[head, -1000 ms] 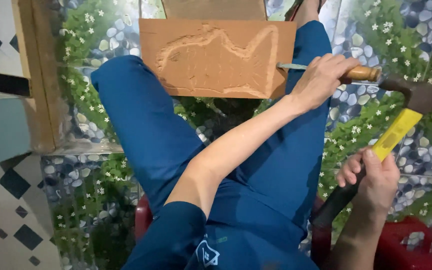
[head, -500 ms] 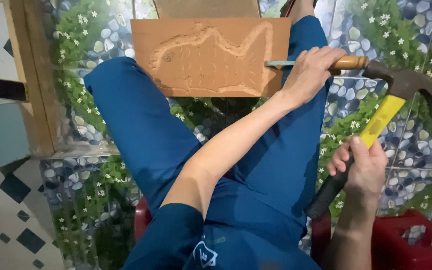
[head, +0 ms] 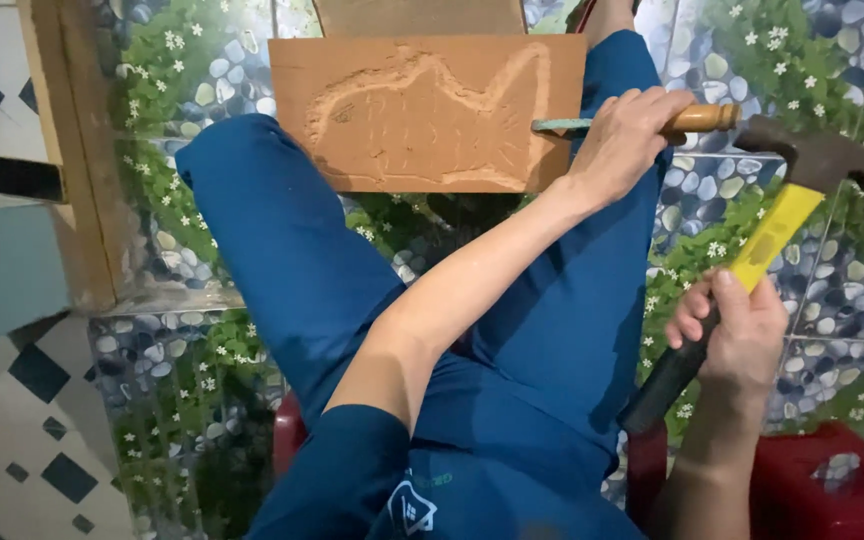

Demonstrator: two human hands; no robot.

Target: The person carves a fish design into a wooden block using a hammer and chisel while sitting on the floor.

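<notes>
Since the earlier frames the hammer has swung up, so its dark head now sits just beside the butt of the chisel, where a second ago it hung lower and farther off; the wooden board and the chisel hand have barely shifted

Left hand is wrapped tight around the chisel's wooden handle, fingers closed over it, the arm reaching across the body. Only the rounded brown butt sticks out past the fist, and the greenish metal blade runs out the other side, its tip touching the board near the right edge, at the tail of the carving

Right hand is clenched on the hammer's black grip, low on the shaft; above the fist the shaft turns yellow and ends in a dark claw head

Resting across the knees of the blue trousers, the board is a flat reddish-brown rectangle. A fish outline is gouged into it, head toward the left edge, forked tail toward the right, the cut grooves paler and rough

Below lies a floor printed with pebbles and white flowers, a red stool under the person
</notes>
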